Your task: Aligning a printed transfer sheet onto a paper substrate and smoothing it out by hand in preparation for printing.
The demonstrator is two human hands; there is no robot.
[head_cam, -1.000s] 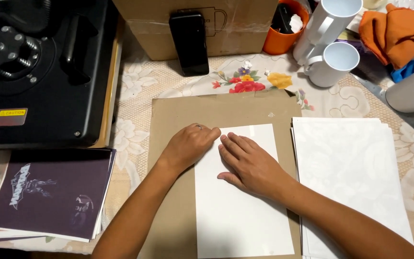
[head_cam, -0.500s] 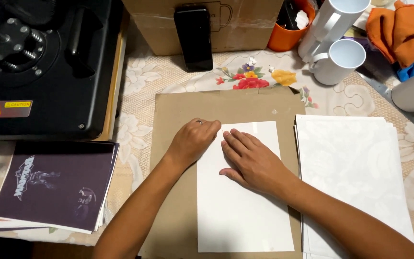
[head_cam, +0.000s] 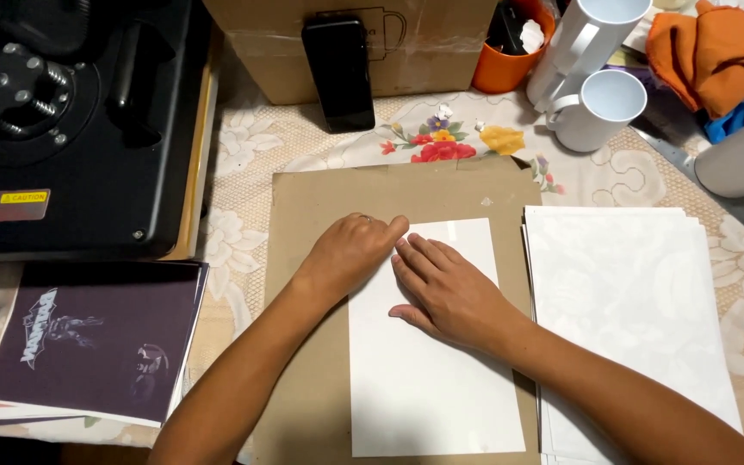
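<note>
A white glossy sheet (head_cam: 428,387) lies on a brown cardboard board (head_cam: 303,207) in the middle of the table. My left hand (head_cam: 350,252) rests at the sheet's upper left corner, fingers curled and pressing there. My right hand (head_cam: 445,288) lies flat on the sheet just to the right, fingers together and pointing up-left, almost touching the left hand. Neither hand holds anything.
A stack of white sheets (head_cam: 630,319) lies right of the board. A black heat press (head_cam: 71,120) stands at the back left, dark printed sheets (head_cam: 96,340) in front of it. Behind are a cardboard box (head_cam: 441,43), a black phone (head_cam: 338,71), white mugs (head_cam: 600,108), an orange cup (head_cam: 510,65) and orange cloth (head_cam: 729,52).
Both hands stay on the white sheet's upper part with little shift. The view has moved slightly.
</note>
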